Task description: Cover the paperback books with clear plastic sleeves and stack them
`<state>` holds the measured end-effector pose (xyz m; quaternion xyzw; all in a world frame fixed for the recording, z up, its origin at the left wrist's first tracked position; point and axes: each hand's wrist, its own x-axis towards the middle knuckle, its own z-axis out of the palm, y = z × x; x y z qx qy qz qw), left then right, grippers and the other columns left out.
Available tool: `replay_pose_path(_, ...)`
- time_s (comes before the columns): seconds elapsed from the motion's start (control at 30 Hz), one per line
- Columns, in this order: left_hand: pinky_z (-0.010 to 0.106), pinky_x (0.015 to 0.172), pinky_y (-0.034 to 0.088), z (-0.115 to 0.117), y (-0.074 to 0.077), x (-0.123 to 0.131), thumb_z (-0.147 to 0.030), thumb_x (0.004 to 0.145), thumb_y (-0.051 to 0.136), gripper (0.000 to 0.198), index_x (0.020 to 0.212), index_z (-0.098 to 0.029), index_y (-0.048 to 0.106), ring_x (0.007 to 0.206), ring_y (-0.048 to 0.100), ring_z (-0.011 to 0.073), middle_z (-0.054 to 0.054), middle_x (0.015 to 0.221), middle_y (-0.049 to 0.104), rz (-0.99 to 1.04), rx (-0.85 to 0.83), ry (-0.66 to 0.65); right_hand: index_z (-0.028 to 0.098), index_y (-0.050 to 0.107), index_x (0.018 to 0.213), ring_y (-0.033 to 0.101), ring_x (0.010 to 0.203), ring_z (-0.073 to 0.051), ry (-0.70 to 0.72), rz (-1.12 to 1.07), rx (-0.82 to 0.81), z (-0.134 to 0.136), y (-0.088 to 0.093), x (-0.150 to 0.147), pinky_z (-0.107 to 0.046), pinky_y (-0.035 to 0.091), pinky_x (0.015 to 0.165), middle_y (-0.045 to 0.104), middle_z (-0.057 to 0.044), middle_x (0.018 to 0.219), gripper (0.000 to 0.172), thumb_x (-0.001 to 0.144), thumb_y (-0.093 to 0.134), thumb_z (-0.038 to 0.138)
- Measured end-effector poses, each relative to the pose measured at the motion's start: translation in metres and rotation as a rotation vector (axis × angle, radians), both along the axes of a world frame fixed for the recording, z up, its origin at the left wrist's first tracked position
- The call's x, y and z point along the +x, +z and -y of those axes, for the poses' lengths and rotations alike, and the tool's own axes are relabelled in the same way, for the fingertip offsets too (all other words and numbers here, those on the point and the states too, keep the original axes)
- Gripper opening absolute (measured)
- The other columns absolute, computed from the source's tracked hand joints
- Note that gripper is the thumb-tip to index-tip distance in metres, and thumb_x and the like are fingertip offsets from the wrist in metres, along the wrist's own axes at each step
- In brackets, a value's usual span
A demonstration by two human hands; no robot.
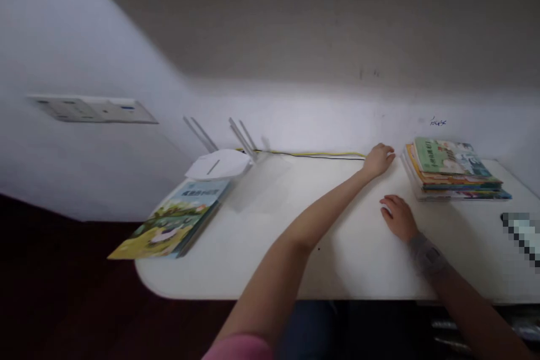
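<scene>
My left hand [378,160] reaches across to the table's back edge, at the end of the visible stretch of yellow and black cables [316,154]. Its fingers are loosely bent and slightly apart, with no object seen in them; whether it touches a cable I cannot tell. Just right of it lies a stack of picture books [459,171], a green-covered one on top. My right hand [399,216] hovers over or rests on the white table [358,275] in front of that stack, thumb apart from the fingers and nothing held. A grey watch or band circles my right wrist.
Several picture books [172,216] lie at the table's left end, jutting over the edge. Behind them is a white router [219,164] with upright antennas. A blurred-out flat object [525,236] lies at the far right. Wall sockets [97,109] are on the left wall.
</scene>
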<state>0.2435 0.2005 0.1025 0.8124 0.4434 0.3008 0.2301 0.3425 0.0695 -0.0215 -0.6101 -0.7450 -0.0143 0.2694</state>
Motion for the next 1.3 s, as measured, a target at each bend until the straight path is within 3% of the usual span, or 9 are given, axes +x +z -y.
replay_pose_path(0.13, 0.041, 0.088, 0.047, 0.029, -0.014, -0.119, -0.031, 0.087, 0.055, 0.027, 0.110, -0.017, 0.058, 0.103, 0.056, 0.0195, 0.008, 0.116, 0.058, -0.146, 0.029, 0.181, 0.018, 0.063, 0.103, 0.055, 0.101, -0.023, 0.018, 0.033, 0.015, 0.000, -0.002, 0.002, -0.038, 0.044, 0.089, 0.061, -0.011, 0.107, 0.026, 0.084, 0.046, 0.020)
replay_pose_path(0.27, 0.041, 0.083, 0.050, 0.054, -0.017, -0.212, -0.035, 0.088, 0.053, 0.035, 0.118, -0.017, 0.053, 0.100, 0.057, 0.0197, 0.009, 0.119, 0.055, -0.258, -0.001, 0.416, 0.017, 0.063, 0.104, 0.056, 0.100, -0.025, 0.038, 0.075, 0.022, 0.001, -0.003, 0.004, -0.039, 0.045, 0.088, 0.061, -0.012, 0.106, 0.028, 0.085, 0.045, 0.021)
replay_pose_path(0.53, 0.042, 0.083, 0.050, 0.089, -0.013, -0.295, -0.035, 0.087, 0.054, 0.036, 0.118, -0.015, 0.053, 0.100, 0.058, 0.0209, 0.009, 0.118, 0.056, -0.295, -0.115, 0.592, 0.015, 0.063, 0.107, 0.055, 0.104, -0.025, 0.070, 0.106, 0.032, 0.006, -0.006, 0.007, -0.041, 0.044, 0.092, 0.060, -0.014, 0.110, 0.031, 0.086, 0.042, 0.024)
replay_pose_path(0.8, 0.038, 0.079, 0.051, 0.094, -0.005, -0.300, -0.032, 0.088, 0.051, 0.027, 0.106, -0.012, 0.058, 0.095, 0.061, 0.0214, 0.011, 0.106, 0.061, -0.141, -0.184, 0.568, 0.011, 0.059, 0.113, 0.053, 0.108, -0.027, 0.059, 0.039, 0.065, 0.013, 0.006, -0.007, -0.044, 0.043, 0.094, 0.059, -0.017, 0.112, 0.035, 0.087, 0.041, 0.027)
replay_pose_path(0.9, 0.028, 0.067, 0.052, 0.103, -0.004, -0.267, -0.030, 0.089, 0.043, 0.023, 0.088, -0.013, 0.058, 0.077, 0.066, 0.0171, 0.008, 0.086, 0.067, -0.001, -0.219, 0.443, 0.012, 0.041, 0.133, 0.045, 0.120, -0.028, 0.122, -0.069, 0.144, 0.036, 0.026, -0.055, -0.047, 0.037, 0.101, 0.051, -0.018, 0.126, 0.054, 0.085, 0.049, 0.036)
replay_pose_path(1.0, 0.023, 0.056, 0.050, 0.126, 0.006, -0.216, -0.034, 0.084, 0.046, 0.021, 0.083, -0.016, 0.054, 0.061, 0.064, 0.0124, 0.003, 0.073, 0.065, 0.421, -0.311, 0.191, 0.013, 0.007, 0.146, 0.027, 0.134, -0.032, 0.120, -0.197, 0.200, 0.065, 0.048, -0.116, -0.050, 0.032, 0.105, 0.027, -0.020, 0.146, 0.093, 0.077, 0.061, 0.044)
replay_pose_path(1.1, 0.020, 0.047, 0.045, 0.156, 0.028, -0.179, -0.039, 0.079, 0.052, 0.021, 0.077, -0.018, 0.053, 0.051, 0.055, 0.0091, -0.003, 0.060, 0.056, 0.681, -0.380, 0.014, 0.017, -0.009, 0.146, 0.018, 0.138, -0.033, -0.037, -0.289, 0.293, 0.081, 0.063, -0.146, -0.054, 0.030, 0.106, 0.015, -0.019, 0.151, 0.098, 0.080, 0.059, 0.042)
replay_pose_path(1.2, 0.019, 0.042, 0.040, 0.176, 0.047, -0.179, -0.043, 0.080, 0.051, 0.022, 0.081, -0.021, 0.054, 0.043, 0.047, 0.0081, -0.006, 0.055, 0.051, 0.784, -0.343, 0.039, 0.019, -0.006, 0.147, 0.021, 0.138, -0.031, -0.174, -0.240, 0.397, 0.089, 0.073, -0.122, -0.055, 0.028, 0.106, 0.020, -0.017, 0.150, 0.076, 0.088, 0.043, 0.027)
replay_pose_path(1.3, 0.019, 0.040, 0.034, 0.181, 0.041, -0.209, -0.041, 0.081, 0.051, 0.022, 0.087, -0.021, 0.058, 0.039, 0.042, 0.0076, -0.006, 0.050, 0.047, 0.788, -0.202, 0.192, 0.030, 0.020, 0.145, 0.027, 0.137, -0.026, -0.126, -0.037, 0.437, 0.103, 0.084, -0.073, -0.054, 0.023, 0.109, 0.037, -0.007, 0.145, 0.058, 0.090, 0.036, 0.017)
